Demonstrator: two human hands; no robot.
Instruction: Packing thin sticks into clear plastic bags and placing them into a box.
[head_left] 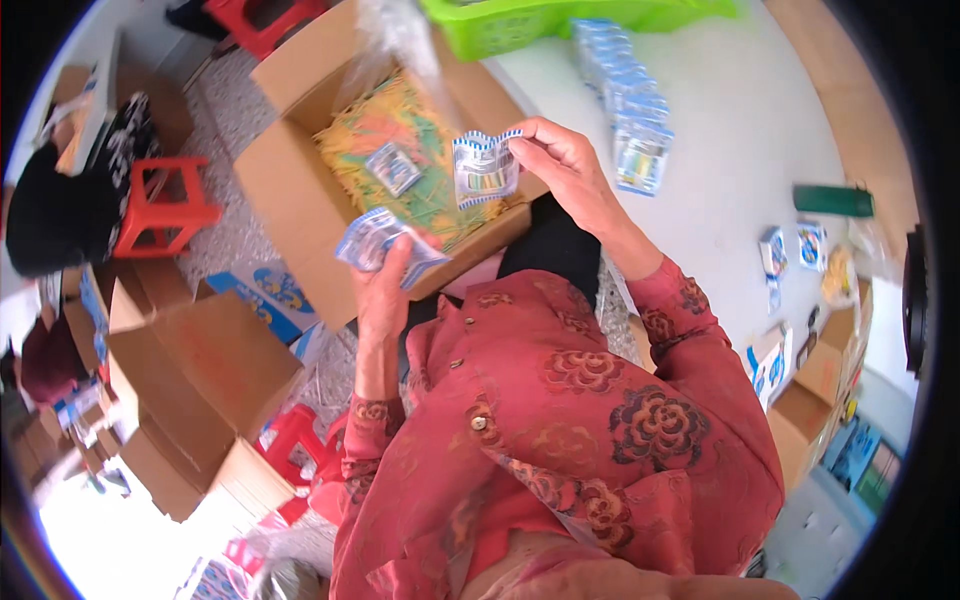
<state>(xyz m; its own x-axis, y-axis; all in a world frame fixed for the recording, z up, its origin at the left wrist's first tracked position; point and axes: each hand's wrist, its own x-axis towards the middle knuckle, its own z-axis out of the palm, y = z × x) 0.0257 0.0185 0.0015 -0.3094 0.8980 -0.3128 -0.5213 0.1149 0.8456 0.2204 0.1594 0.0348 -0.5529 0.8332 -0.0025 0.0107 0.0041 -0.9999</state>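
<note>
My right hand (572,172) pinches the upper corner of a small clear packet (487,178) with a blue-striped edge; short coloured sticks show inside it. Lower and to the left, my left hand (382,295) is closed on another blue-and-white packet (372,238), which looks creased. Both hands are over an open cardboard box (275,185) in front of me. A heap of thin yellow, orange and green sticks (375,125) fills the box, too small to name surely. On the heap lies one more packet (393,168).
On the white table (720,150) at right, a row of overlapping packets (625,95) stretches below a green plastic basket (520,35). Farther right are a dark green cylinder (833,200) and small packs (812,245). At left stand a red stool (165,205), another carton (200,365) and a seated person.
</note>
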